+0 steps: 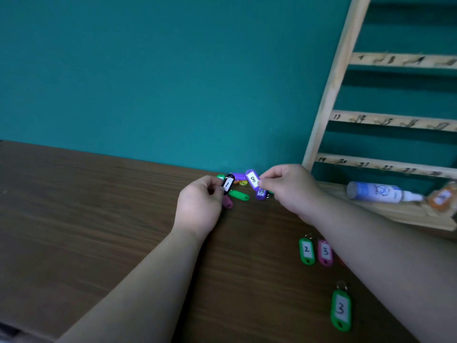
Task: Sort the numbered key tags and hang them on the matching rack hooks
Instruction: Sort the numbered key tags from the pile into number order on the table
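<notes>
My left hand (201, 206) pinches a black key tag marked 1 (228, 184), held upright above the table. A purple tag marked 8 (252, 179) is pinched in my right hand (289, 189). Between and behind the hands lies a small pile of tags, among them a green tag (239, 195) and another purple tag (261, 193). A green tag marked 2 (307, 251), a pink tag marked 3 (325, 252) and a green tag marked 3 (341, 308) lie flat nearer me. The wooden rack (333, 90) with numbered hooks leans at the right.
A white and blue bottle (380, 193) lies on the rack's wooden base (405, 216), beside an orange packet (442, 196). The brown wooden table (99, 206) meets a teal wall (173, 70). The table's near left edge shows at the bottom left.
</notes>
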